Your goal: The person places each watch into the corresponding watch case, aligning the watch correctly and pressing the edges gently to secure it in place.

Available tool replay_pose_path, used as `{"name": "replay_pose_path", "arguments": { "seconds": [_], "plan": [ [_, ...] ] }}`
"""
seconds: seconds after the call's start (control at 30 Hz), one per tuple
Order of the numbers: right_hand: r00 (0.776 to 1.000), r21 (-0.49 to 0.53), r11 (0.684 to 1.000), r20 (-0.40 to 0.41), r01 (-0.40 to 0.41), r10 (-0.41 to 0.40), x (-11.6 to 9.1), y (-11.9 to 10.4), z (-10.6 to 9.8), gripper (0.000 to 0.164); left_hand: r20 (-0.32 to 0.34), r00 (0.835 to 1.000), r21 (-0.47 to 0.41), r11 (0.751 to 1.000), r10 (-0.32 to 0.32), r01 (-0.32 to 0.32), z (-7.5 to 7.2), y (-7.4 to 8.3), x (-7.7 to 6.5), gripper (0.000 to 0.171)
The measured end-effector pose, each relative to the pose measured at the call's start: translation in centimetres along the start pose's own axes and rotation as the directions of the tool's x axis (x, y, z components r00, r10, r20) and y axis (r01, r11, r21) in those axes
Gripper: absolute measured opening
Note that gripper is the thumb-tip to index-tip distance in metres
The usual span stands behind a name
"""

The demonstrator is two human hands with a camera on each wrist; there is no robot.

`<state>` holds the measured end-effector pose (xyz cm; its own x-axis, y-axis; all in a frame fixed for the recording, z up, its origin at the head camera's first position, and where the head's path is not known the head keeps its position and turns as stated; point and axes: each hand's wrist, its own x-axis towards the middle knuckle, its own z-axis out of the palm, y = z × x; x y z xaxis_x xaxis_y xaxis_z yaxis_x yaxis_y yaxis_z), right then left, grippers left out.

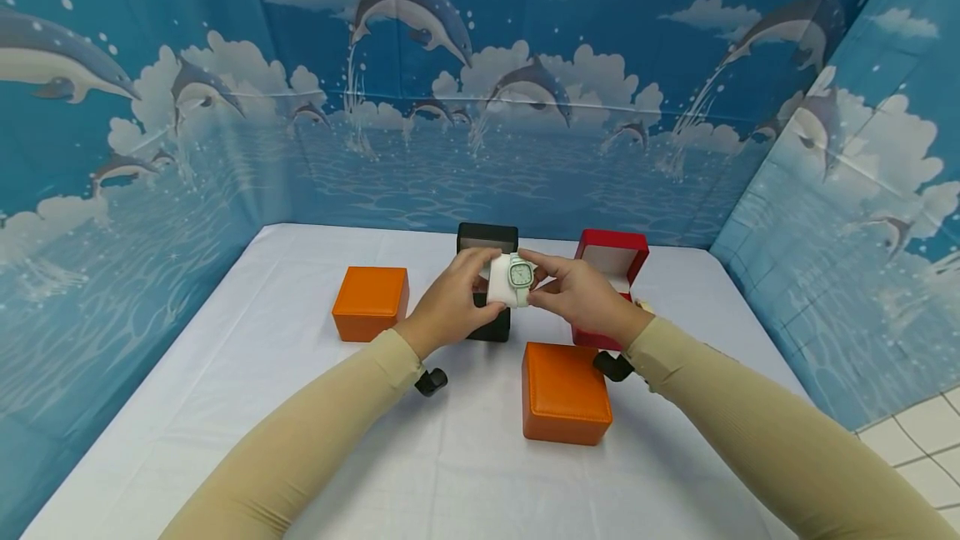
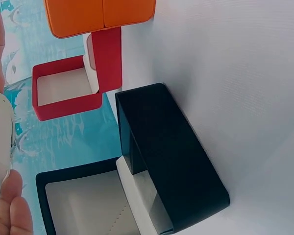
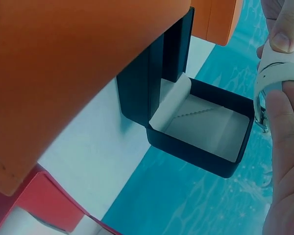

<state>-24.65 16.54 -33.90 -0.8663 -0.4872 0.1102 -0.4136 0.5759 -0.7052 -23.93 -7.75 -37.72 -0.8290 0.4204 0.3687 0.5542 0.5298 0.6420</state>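
Above the black watch box (image 1: 489, 233), both hands hold a pale green watch (image 1: 521, 275) on a white cushion (image 1: 499, 280). My left hand (image 1: 454, 297) grips the cushion from its left side. On the other side, my right hand (image 1: 583, 290) pinches the watch at its edge and strap. In the right wrist view, the pale strap (image 3: 279, 73) loops over the cushion, with its buckle hanging by the fingers. The black box stands with its lid up; the left wrist view shows its pale lid lining (image 2: 88, 205). Part of its base is hidden behind my left hand.
A red box (image 1: 637, 252) stands with its lid up behind my right hand; a small gold-coloured thing (image 1: 643, 305) shows beside it. One closed orange box (image 1: 371, 294) sits to the left, another (image 1: 567, 390) nearer, below my right wrist. White cloth (image 1: 465, 457) covers the table.
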Motion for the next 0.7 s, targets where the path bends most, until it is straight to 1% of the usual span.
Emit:
{"name": "replay_pose_path", "arguments": {
  "seconds": [0.3,0.7],
  "plan": [
    [1.0,0.029,0.999,-0.002,-0.013,0.013,0.01,-0.23,-0.02,0.074,-0.017,1.0,-0.017,1.0,0.003,-0.004,-0.19,0.22,0.11,0.075],
    [1.0,0.009,1.0,-0.015,0.006,-0.006,0.02,-0.59,0.15,0.076,-0.024,1.0,-0.043,0.999,-0.011,0.01,-0.55,0.47,0.23,0.075]
  ]
}}
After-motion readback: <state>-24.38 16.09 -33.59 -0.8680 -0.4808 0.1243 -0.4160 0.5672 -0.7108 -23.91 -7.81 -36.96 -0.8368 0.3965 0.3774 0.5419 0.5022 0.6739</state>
